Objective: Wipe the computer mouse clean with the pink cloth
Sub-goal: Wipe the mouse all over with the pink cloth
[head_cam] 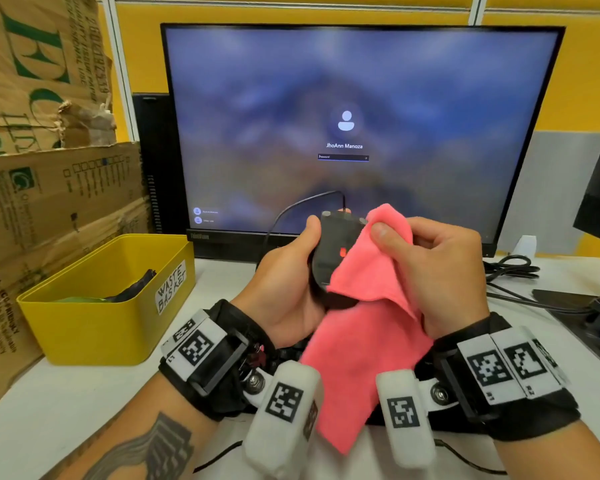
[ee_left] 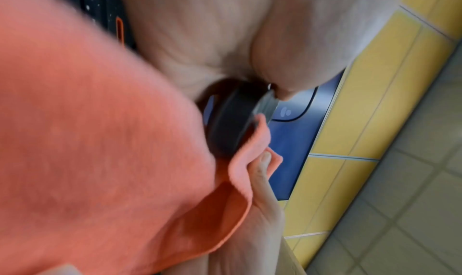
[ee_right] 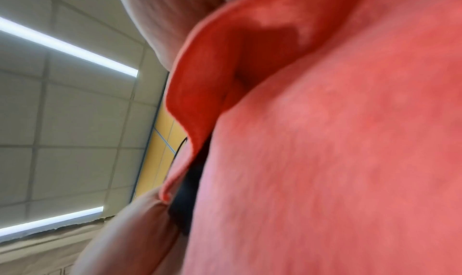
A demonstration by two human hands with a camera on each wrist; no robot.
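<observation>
Mouse (head_cam: 333,251): black, corded, held up off the surface (head_cam: 66,403) in front of the monitor (head_cam: 361,98), underside turned toward you, a red light glowing on it. Your left hand (head_cam: 284,289) grips it from the left side, thumb along its left edge, fingers curled behind it. The cord (head_cam: 291,207) loops up from the top of the mouse and falls away to the left.

Pink cloth (head_cam: 364,327): draped over the right part of the mouse, touching it, the rest hanging down between your wrists. Your right hand (head_cam: 440,271) pinches the upper part of the cloth, thumb on the front face, fingers curled behind. In the left wrist view the cloth (ee_left: 100,140) fills most of the frame, and a thumb presses a fold of it beside the dark mouse (ee_left: 232,121). In the right wrist view the cloth (ee_right: 337,150) covers nearly everything; only a dark sliver of the mouse (ee_right: 185,198) shows.

Surroundings: yellow bin (head_cam: 94,306) labelled "WASTE BASKET" stands on the surface at left, well apart from your hands, cardboard boxes (head_cam: 42,168) behind it. The monitor shows a login screen.
</observation>
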